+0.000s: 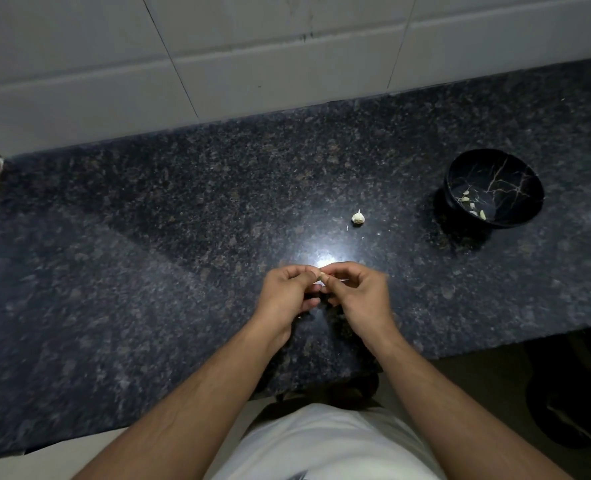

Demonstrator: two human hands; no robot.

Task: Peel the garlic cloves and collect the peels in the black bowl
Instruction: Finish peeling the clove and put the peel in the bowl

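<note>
Nearest to us was our white shirt (pixel 325 445) at six o'clock, with both bare forearms reaching up from it over the dark speckled granite counter (pixel 148 237). At the centre of the view our left hand (pixel 287 292) and right hand (pixel 359 292) met, fingertips touching. Between them we pinched a small pale garlic clove (pixel 320 276): the left thumb and forefinger curled round it from nine o'clock, the right thumb and forefinger nipped it from three o'clock. The other fingers of both hands were curled loosely under the palms. Most of the clove was hidden by the fingertips, so we could not tell how much skin was on it.

Just beyond the hands, toward one o'clock, a garlic bulb (pixel 358 217) lay alone on the counter, with a tiny pale fleck just beside it at its seven o'clock. Farther out at two o'clock stood the black bowl (pixel 515 174), veined with thin gold lines, well apart from the bulb. Several pale garlic pieces (pixel 474 205) lay inside it against its near left wall; we could not tell peels from cloves. White wall tiles (pixel 217 46) ran along the counter's far edge at twelve o'clock.
</note>
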